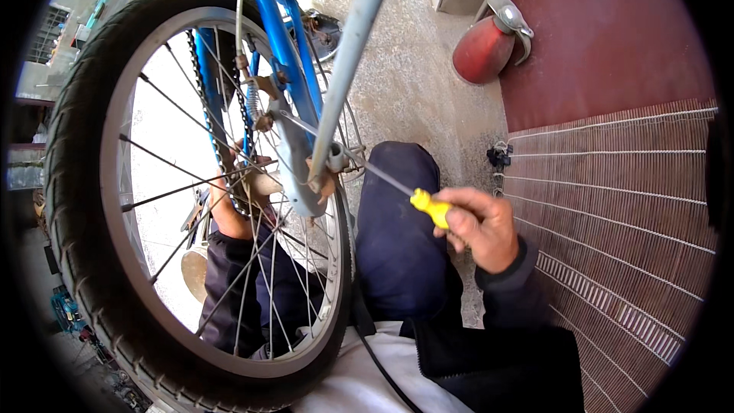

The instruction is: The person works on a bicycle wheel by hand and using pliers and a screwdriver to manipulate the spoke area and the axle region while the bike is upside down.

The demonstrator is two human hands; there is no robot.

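My right hand [488, 231] is closed around the yellow handle of a screwdriver [430, 207]. Its long shaft runs up and left, passing behind a grey metal strut, toward the grey hub brake [294, 157] of a bicycle wheel [80, 183]. Close to the brake's spring [253, 98] and cable end, the exact contact of the tip is hard to make out. Behind the spokes, my left hand [227, 203] reaches up beside the chain [200, 84] and the hub. Hub and chain hide most of its fingers.
The bicycle's blue frame [279, 27] rises at the top. A red jug-shaped flask [483, 52] stands at the upper right by a dark red panel [604, 38]. A slatted mat [612, 183] lies to the right. Behind the wheel is a round container [194, 271].
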